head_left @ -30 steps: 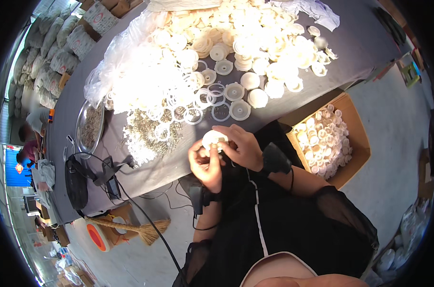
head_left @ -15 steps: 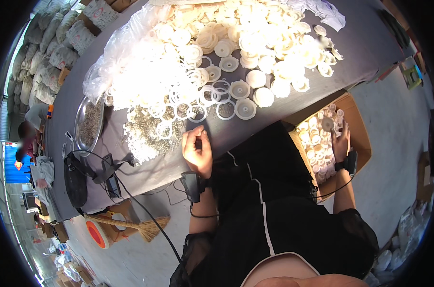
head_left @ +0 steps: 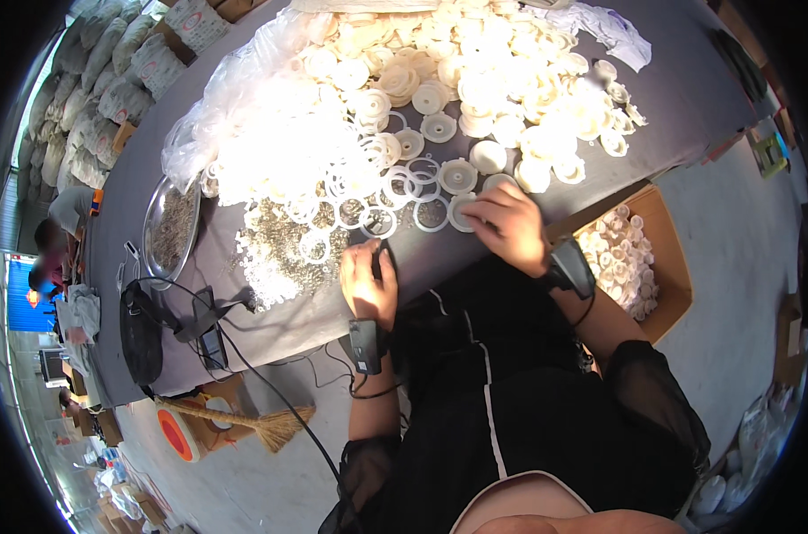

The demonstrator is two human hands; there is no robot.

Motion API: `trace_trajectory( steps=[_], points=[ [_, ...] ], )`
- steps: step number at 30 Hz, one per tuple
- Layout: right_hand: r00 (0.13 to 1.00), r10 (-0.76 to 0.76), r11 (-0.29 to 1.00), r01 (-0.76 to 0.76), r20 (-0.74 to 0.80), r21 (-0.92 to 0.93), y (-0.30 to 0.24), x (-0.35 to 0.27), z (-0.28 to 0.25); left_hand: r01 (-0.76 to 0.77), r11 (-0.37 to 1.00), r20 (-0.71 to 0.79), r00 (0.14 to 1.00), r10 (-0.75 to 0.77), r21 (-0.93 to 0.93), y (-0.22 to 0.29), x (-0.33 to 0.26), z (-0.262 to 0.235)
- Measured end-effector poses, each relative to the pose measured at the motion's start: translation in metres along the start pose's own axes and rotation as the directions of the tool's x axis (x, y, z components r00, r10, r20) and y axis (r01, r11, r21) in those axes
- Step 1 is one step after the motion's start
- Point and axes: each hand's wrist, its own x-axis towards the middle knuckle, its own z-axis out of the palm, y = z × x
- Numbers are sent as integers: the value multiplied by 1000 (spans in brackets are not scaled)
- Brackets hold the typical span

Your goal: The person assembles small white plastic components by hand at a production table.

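White plastic discs [head_left: 439, 127] are what you are working with: they spread in a heap over the far side of the grey-covered table [head_left: 680, 116], the biggest thing before you, and one of the nearest lies by your right fingertips. Open on your right is the cardboard carton [head_left: 675, 267], with many white parts [head_left: 619, 254] inside it. Clear plastic bagging [head_left: 190, 147] edges the heap on your left, and nearer you on that side sits the oval metal tray [head_left: 193, 227] with small bits in it. Your right hand [head_left: 513, 231] reaches over the table's near edge, its fingertips over the right side of the near disc [head_left: 458, 214]; you cannot tell from this angle whether they are pinched on the rim or only resting there. Your left hand [head_left: 367, 285] is at the table edge, fingers curled and the thumb a little apart from them; whether anything small sits inside that curl cannot be told. White rings [head_left: 416, 214] lie loose and overlapping between the heap and your hands, and the smallest things, glinting little pieces [head_left: 279, 267], are scattered to the left of your left hand. Judging by the right hand's pose, the step in hand is picking up that disc; the move calls for a light grip on its rim and a straight lift, clear of the ring just beside it.
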Motion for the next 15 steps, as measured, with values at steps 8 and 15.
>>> trace_trajectory(
  steps=[8,15],
  points=[
    [990,10,1000,-10,139,-4,-19,43,54,12,999,-104,994,-16,-38,-13,-21,-14],
    [945,-177,983,181,276,9,-36,52,96,-14,999,-91,996,9,-53,-10,-19,-14]
  ],
)
